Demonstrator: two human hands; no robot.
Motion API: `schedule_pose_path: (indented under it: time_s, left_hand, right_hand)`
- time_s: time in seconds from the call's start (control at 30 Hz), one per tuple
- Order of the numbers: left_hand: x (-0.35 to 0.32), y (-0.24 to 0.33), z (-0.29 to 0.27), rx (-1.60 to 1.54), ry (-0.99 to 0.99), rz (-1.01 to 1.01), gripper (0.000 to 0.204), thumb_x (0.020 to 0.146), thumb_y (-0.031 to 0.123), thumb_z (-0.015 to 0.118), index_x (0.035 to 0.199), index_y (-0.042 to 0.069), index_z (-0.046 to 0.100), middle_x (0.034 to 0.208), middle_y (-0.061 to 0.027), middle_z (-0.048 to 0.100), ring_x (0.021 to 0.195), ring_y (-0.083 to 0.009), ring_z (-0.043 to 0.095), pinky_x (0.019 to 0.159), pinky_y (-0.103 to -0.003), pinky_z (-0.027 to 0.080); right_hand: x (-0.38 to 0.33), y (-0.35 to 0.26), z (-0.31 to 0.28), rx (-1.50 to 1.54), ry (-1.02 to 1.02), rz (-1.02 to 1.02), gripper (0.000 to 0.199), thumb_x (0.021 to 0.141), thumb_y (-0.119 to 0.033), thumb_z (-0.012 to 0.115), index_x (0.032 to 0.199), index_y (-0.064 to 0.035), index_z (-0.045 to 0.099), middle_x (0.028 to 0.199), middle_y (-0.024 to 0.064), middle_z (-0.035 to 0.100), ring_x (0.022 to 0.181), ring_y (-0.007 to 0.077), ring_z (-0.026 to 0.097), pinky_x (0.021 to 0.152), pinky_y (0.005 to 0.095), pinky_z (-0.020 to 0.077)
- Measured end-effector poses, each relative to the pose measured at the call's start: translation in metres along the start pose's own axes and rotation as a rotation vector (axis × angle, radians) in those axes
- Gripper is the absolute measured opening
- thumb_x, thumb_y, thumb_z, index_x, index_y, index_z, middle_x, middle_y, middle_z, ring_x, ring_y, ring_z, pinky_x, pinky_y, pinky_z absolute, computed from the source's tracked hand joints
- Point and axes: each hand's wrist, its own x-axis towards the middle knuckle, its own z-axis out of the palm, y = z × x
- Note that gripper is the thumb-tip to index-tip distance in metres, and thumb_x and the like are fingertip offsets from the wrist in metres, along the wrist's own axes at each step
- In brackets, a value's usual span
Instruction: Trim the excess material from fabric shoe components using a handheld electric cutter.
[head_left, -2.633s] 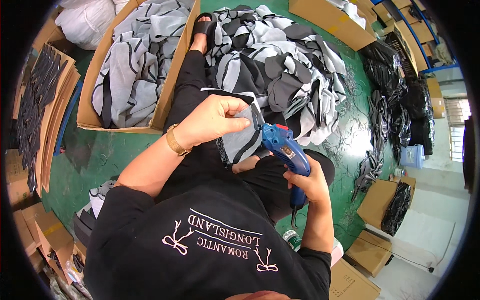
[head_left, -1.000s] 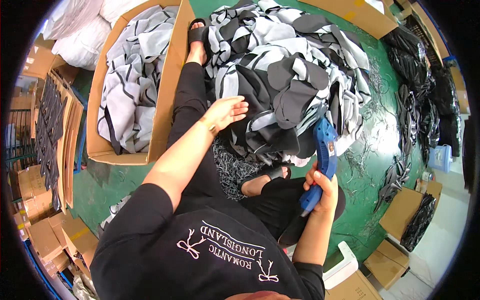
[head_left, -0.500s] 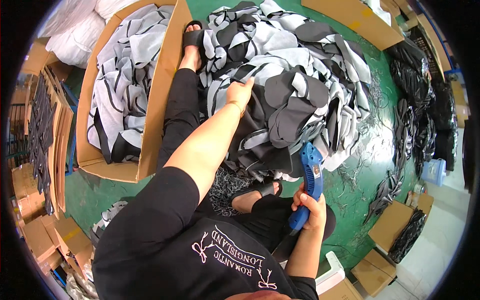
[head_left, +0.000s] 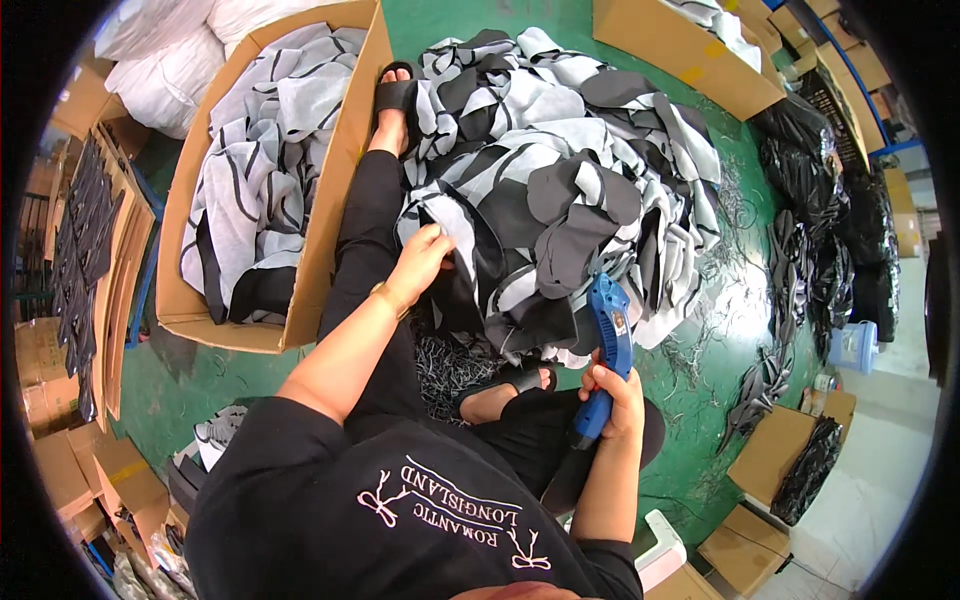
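Observation:
My left hand (head_left: 425, 262) is closed on the edge of a fabric piece (head_left: 455, 215), light grey on one face and black on the other. The piece hangs at the near left side of a big heap of similar cut pieces (head_left: 560, 135) on the floor. In my right hand (head_left: 615, 398) is a blue handheld power tool (head_left: 612, 325) with a vented body, its grip wrapped by my fingers. Its far end points at the heap's near edge, close to dark rounded pieces (head_left: 575, 245). Whether its tip touches any fabric I cannot tell.
A tall cardboard box (head_left: 335, 190) full of grey and black fabric stands left of my outstretched leg. Thin dark scraps (head_left: 450, 370) lie between my feet. Another carton (head_left: 690, 60) is at the far right, with black plastic bags (head_left: 800, 170) along the right side.
My left hand has come back toward me and left from the heap, drawing a fabric piece with it. My right hand still holds the blue tool, slightly shifted left in view.

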Motion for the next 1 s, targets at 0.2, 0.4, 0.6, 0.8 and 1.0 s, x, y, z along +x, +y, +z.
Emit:
schedule_pose_path:
  time_s: [0.2,0.4,0.6,0.8,1.0]
  left_hand:
    - [-0.074,0.03,-0.017,-0.389,-0.134,-0.042,0.011,0.088,0.015,0.055,0.078,0.012,0.051,0.081,0.0027,0.053,0.078,-0.0086,0.053,0.07,-0.027,0.048]
    - [-0.131,0.063,-0.003,-0.409,-0.243,-0.083,0.01,0.089,0.014,0.056,0.08,0.012,0.054,0.078,0.0063,0.051,0.075,-0.0037,0.051,0.066,-0.023,0.048]
    - [-0.166,0.108,0.002,-0.512,-0.342,0.001,0.018,0.094,0.015,0.046,0.109,0.007,0.053,0.1,-0.0047,0.062,0.087,-0.0165,0.065,0.071,-0.033,0.056]
    - [-0.171,0.095,-0.011,-0.989,-0.563,-0.078,0.035,0.094,0.019,0.038,0.125,0.007,0.045,0.121,-0.013,0.058,0.108,-0.0299,0.06,0.094,-0.048,0.046]
    - [-0.182,0.093,-0.009,-1.244,-0.565,-0.166,0.039,0.095,0.022,0.034,0.129,0.006,0.042,0.127,-0.0133,0.055,0.119,-0.028,0.052,0.104,-0.047,0.038]
  right_hand:
    - [-0.012,0.001,0.025,-0.064,-0.044,-0.044,0.039,0.074,-0.015,0.071,0.104,0.0027,0.053,0.073,0.0085,0.057,0.063,0.0168,0.057,0.058,0.0291,0.0498]
    - [-0.039,-0.003,0.089,-0.239,-0.137,-0.162,0.037,0.073,-0.01,0.074,0.105,0.0014,0.058,0.096,0.0098,0.066,0.085,0.0167,0.063,0.077,0.0279,0.0498]
    - [-0.062,0.006,0.113,-0.334,-0.11,-0.285,0.044,0.073,-0.008,0.077,0.109,0.0048,0.056,0.101,0.0106,0.066,0.089,0.0138,0.062,0.082,0.0266,0.0478]
    - [-0.066,0.02,0.114,-0.402,-0.066,-0.353,0.05,0.068,-0.01,0.08,0.111,0.0025,0.057,0.098,0.0056,0.064,0.081,0.0086,0.056,0.071,0.0232,0.0457]
    - [-0.074,0.028,0.133,-0.487,-0.023,-0.379,0.042,0.064,-0.008,0.08,0.099,-0.0002,0.056,0.081,-0.0003,0.055,0.07,0.0074,0.051,0.064,0.0223,0.0435]
